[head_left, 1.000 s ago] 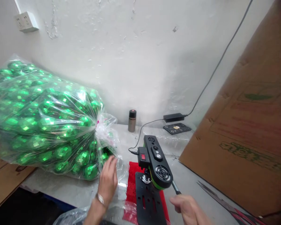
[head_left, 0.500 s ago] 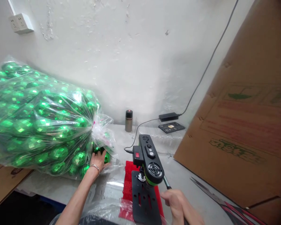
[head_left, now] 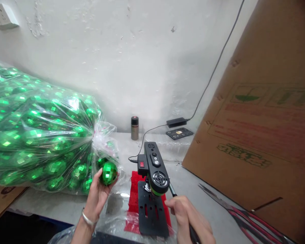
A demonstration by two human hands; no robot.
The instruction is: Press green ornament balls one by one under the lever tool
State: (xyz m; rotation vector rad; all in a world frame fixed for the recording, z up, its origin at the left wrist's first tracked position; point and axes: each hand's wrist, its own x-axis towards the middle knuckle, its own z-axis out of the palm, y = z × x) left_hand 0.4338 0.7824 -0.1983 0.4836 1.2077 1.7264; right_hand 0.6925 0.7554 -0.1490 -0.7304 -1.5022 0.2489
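Observation:
My left hand [head_left: 98, 194] holds a green faceted ball [head_left: 109, 173] just outside the mouth of a big clear plastic bag [head_left: 40, 132] stuffed with several more green balls. My right hand [head_left: 186, 217] grips the lever handle [head_left: 173, 191] of a small black and green bench press machine [head_left: 154, 167]. The machine stands on a black slotted base plate [head_left: 151, 215] over a red mat [head_left: 134, 193], right of the ball.
A dark spray can [head_left: 134, 127], a power adapter [head_left: 176, 122] with its cable and a black keypad [head_left: 179, 133] sit by the white wall. A large cardboard sheet [head_left: 256, 112] leans at the right. Long scissors with red handles [head_left: 234, 210] lie near it. Clear plastic [head_left: 112, 227] lies below.
My left hand reached into the bag's mouth, closed on a green ball and drew it out toward me. My right hand stayed on the lever.

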